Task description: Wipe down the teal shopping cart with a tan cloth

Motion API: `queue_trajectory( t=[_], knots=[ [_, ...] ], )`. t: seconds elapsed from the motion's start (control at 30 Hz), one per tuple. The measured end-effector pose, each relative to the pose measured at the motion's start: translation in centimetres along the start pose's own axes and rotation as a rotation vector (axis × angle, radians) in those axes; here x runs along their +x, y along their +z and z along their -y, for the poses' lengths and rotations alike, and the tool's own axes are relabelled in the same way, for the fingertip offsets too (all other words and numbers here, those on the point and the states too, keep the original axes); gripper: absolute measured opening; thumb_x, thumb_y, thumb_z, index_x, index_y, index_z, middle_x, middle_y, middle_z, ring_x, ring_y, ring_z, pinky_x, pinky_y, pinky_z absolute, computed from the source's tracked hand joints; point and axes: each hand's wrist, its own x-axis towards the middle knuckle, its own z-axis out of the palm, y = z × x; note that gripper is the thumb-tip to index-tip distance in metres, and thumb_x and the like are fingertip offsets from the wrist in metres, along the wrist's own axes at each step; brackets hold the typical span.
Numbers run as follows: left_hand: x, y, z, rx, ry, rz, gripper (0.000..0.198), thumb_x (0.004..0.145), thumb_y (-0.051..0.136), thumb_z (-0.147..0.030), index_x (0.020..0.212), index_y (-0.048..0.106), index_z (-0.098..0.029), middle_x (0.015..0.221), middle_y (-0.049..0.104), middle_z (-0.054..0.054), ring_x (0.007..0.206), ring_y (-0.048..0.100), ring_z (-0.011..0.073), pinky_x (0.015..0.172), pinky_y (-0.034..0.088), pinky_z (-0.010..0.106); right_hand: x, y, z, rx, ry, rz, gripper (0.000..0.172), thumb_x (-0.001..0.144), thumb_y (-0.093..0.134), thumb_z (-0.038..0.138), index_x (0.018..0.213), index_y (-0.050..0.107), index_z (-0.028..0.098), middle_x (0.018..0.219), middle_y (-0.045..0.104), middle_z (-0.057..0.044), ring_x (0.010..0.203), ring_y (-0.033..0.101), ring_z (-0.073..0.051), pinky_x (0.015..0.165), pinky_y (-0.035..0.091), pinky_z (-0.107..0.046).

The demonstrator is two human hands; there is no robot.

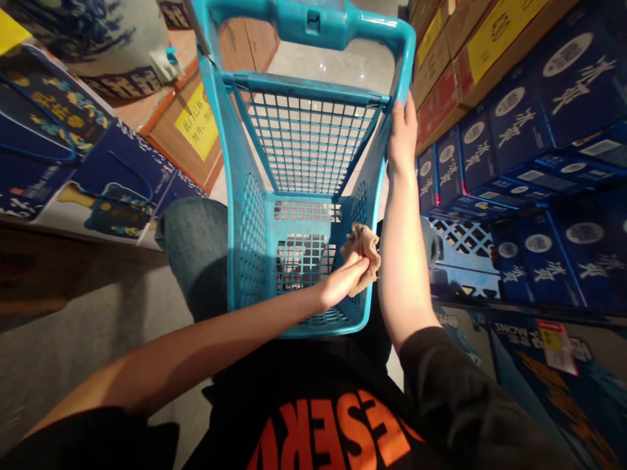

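Note:
A blue plastic shopping basket (233,274) with a tall handle frame (377,27) stands between my knees, its open top facing me. A grid flap (313,140) slants across its far end. My left hand (347,275) reaches over the near rim into the basket, closed around a crumpled tan cloth (365,251). The cloth is at the inside of the right wall; whether it presses on it I cannot tell. My right hand (403,134) grips the right side of the frame near the flap's hinge, with its thumb and some fingers hidden.
Blue boxes (519,124) are stacked close on my right, below brown cartons (455,39) with yellow signs. On the left are blue gift boxes (108,170), a wooden box (196,163) with a yellow note, and a large blue-and-white jar (102,39). A light blue crate (465,274) sits low at right.

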Motion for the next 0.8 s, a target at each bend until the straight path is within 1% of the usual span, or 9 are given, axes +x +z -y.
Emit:
queue_trajectory(
  t=[0.1,0.23,0.33,0.47,0.5,0.6,0.63,0.7,0.8],
  knots=[
    [2.7,0.0,-2.8,0.141,0.012,-0.047,0.069,0.119,0.038,-0.028,0.187,0.026,-0.035,0.194,0.030,-0.004,0.181,0.023,0.0148,0.149,0.019,0.036,-2.2,1.2,0.9,0.029,0.064,-0.024,0.066,0.122,0.041,0.021,0.185,0.022,0.021,0.191,0.036,0.003,0.179,0.026,-0.005,0.152,0.016,-0.039],
    [4.9,-0.1,-4.2,0.330,0.098,-0.106,0.073,0.119,0.029,-0.025,0.190,0.010,-0.031,0.197,0.019,-0.003,0.181,0.015,0.0135,0.148,0.020,0.036,-3.4,2.1,2.5,0.027,0.081,-0.041,0.060,0.123,0.041,0.019,0.181,0.027,0.019,0.190,0.038,0.001,0.175,0.032,-0.003,0.151,0.022,-0.040],
    [2.8,-0.7,-2.8,0.397,0.069,-0.076,0.075,0.118,0.031,-0.027,0.190,0.011,-0.030,0.195,0.027,0.000,0.181,0.017,0.0169,0.148,0.024,0.041,-3.1,2.0,2.7,0.040,0.114,-0.053,0.062,0.122,0.042,0.026,0.182,0.027,0.019,0.188,0.041,0.003,0.176,0.033,-0.007,0.153,0.019,-0.046],
    [-2.5,-2.7,0.2,0.475,0.020,0.040,0.069,0.117,0.043,-0.030,0.185,0.036,-0.023,0.190,0.036,0.007,0.180,0.029,0.0255,0.146,0.035,0.049,-2.3,1.5,1.8,0.006,0.116,-0.041,0.067,0.118,0.055,0.050,0.180,0.033,0.036,0.184,0.043,0.017,0.180,0.023,-0.009,0.154,0.011,-0.039],
    [-3.4,-3.1,0.8,0.490,0.001,0.065,0.068,0.116,0.046,-0.032,0.183,0.041,-0.024,0.189,0.039,0.007,0.178,0.034,0.0276,0.144,0.038,0.051,-2.1,1.4,1.6,-0.013,0.106,-0.039,0.066,0.118,0.054,0.048,0.179,0.034,0.036,0.184,0.043,0.017,0.179,0.023,-0.008,0.154,0.011,-0.036],
    [-4.0,-3.3,1.6,0.440,-0.050,0.092,0.067,0.117,0.044,-0.037,0.183,0.042,-0.026,0.185,0.048,0.008,0.173,0.044,0.0319,0.142,0.043,0.055,-1.9,1.3,1.5,-0.058,0.077,-0.053,0.063,0.118,0.040,0.030,0.179,0.030,0.017,0.187,0.042,0.006,0.177,0.026,-0.003,0.151,0.014,-0.028],
    [-3.5,-2.8,1.6,0.401,-0.042,0.084,0.069,0.118,0.041,-0.037,0.185,0.037,-0.025,0.186,0.044,0.009,0.175,0.041,0.0323,0.142,0.042,0.055,-1.8,1.3,1.5,-0.064,0.071,-0.058,0.062,0.118,0.038,0.027,0.178,0.031,0.014,0.186,0.044,0.004,0.177,0.027,-0.003,0.151,0.015,-0.027],
    [-1.9,-1.4,1.1,0.328,0.022,0.047,0.074,0.119,0.035,-0.037,0.189,0.020,-0.021,0.194,0.025,0.010,0.180,0.026,0.0312,0.145,0.034,0.052,-1.9,1.4,1.5,-0.062,0.063,-0.076,0.061,0.117,0.038,0.026,0.177,0.036,0.014,0.184,0.048,0.004,0.176,0.029,-0.004,0.151,0.016,-0.028],
    [0.2,0.7,-0.1,0.260,0.123,-0.018,0.075,0.119,0.027,-0.032,0.190,0.003,-0.021,0.197,0.002,0.004,0.182,0.011,0.0264,0.148,0.026,0.051,-1.7,1.3,1.1,-0.043,0.061,-0.082,0.066,0.111,0.044,0.034,0.177,0.040,0.032,0.180,0.050,0.017,0.176,0.031,-0.006,0.151,0.014,-0.029]
  ],
)
